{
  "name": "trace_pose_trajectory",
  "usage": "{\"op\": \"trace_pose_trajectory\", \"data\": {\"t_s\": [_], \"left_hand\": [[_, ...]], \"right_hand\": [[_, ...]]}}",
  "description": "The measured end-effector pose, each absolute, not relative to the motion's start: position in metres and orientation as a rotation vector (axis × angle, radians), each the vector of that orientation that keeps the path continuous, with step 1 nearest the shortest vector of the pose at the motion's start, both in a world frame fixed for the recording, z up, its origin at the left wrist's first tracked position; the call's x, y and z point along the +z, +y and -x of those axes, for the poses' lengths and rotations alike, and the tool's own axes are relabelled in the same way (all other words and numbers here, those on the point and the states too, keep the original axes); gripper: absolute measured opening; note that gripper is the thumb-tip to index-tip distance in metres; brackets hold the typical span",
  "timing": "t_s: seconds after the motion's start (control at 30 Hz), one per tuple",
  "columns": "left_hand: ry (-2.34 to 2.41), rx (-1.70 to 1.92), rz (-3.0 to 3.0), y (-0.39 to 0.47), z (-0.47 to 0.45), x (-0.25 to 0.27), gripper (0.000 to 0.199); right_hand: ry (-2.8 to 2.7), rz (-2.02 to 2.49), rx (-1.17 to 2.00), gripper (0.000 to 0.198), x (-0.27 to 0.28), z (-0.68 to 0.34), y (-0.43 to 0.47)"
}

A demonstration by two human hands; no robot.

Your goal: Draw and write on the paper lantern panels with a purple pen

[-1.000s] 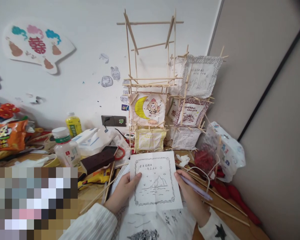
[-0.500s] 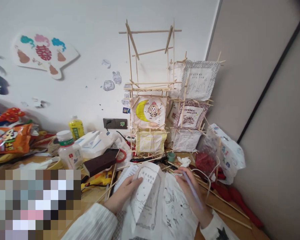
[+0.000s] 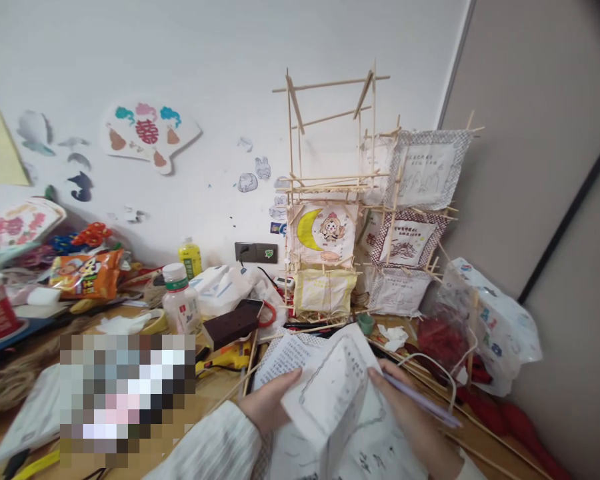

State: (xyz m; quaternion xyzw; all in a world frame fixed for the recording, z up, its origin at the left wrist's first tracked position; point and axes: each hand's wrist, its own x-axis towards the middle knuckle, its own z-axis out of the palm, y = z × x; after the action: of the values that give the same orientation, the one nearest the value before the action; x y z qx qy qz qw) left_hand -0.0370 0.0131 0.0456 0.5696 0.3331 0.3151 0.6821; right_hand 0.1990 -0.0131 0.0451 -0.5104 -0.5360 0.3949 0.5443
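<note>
A folded sheet of white paper [image 3: 333, 393] with a drawn border, handwriting and small sketches is raised before me. My left hand [image 3: 273, 403] grips its left side, thumb on top and fingers partly hidden. At the sheet's right edge, my right hand [image 3: 397, 397] pinches the paper and also keeps a slim light-purple pen [image 3: 427, 402] between its fingers, slanting down to the right. More decorated sheets lie beneath, among them a densely written page [image 3: 283, 360]. Behind them stands a wooden-stick frame [image 3: 290, 147] with drawn paper panels, one showing a yellow moon [image 3: 309, 230].
Left of the hands are a dark box [image 3: 233, 325], a yellow tool [image 3: 227, 360], a white-capped bottle [image 3: 177, 303] and an orange snack bag [image 3: 87, 273]. Loose sticks [image 3: 495, 447], a plastic bag [image 3: 500, 320] and a small green cup [image 3: 365, 324] lie to the right. Part of the view is pixelated.
The view has swung left. The sheet is turned and raised, and my right hand has come onto its right edge, the pen now tilted flatter and pointing outward.
</note>
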Motion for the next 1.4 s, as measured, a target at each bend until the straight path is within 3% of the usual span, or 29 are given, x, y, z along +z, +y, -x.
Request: {"op": "trace_pose_trajectory", "data": {"t_s": [0.13, 0.37, 0.5, 0.67, 0.87, 1.0, 1.07, 1.2, 1.4], "left_hand": [[0.494, 0.665, -1.214, 0.017, 0.035, 0.04, 0.082], [0.666, 0.874, -1.167, 0.014, 0.021, 0.035, 0.071], [0.783, 0.947, -1.159, 0.022, 0.018, 0.028, 0.074], [0.878, 0.99, -1.298, 0.029, 0.021, 0.024, 0.072], [1.038, 1.127, -1.58, 0.037, 0.026, 0.019, 0.094], [1.023, 1.102, -1.773, 0.041, 0.029, 0.017, 0.086], [1.005, 1.047, -1.86, 0.042, 0.029, 0.016, 0.072], [1.003, 0.968, -2.023, 0.042, 0.028, 0.014, 0.042], [1.089, 1.047, -2.262, 0.04, 0.029, 0.021, 0.04]], "right_hand": [[-1.136, 1.307, 0.879, 0.032, 0.051, -0.204, -0.013], [-1.2, 1.167, 1.02, 0.036, 0.039, -0.203, -0.016], [-1.178, 1.131, 1.044, 0.037, 0.037, -0.202, -0.016], [-1.219, 1.203, 0.89, 0.035, 0.036, -0.203, -0.011], [-1.188, 1.293, 0.598, 0.034, 0.029, -0.205, -0.005], [-1.232, 1.21, 0.48, 0.038, 0.036, -0.204, -0.012], [-1.326, 1.164, 0.483, 0.038, 0.039, -0.205, -0.015], [-1.457, 1.123, 0.778, 0.031, 0.041, -0.202, -0.017], [-1.546, 1.173, 1.087, 0.03, 0.04, -0.195, -0.016]]}}
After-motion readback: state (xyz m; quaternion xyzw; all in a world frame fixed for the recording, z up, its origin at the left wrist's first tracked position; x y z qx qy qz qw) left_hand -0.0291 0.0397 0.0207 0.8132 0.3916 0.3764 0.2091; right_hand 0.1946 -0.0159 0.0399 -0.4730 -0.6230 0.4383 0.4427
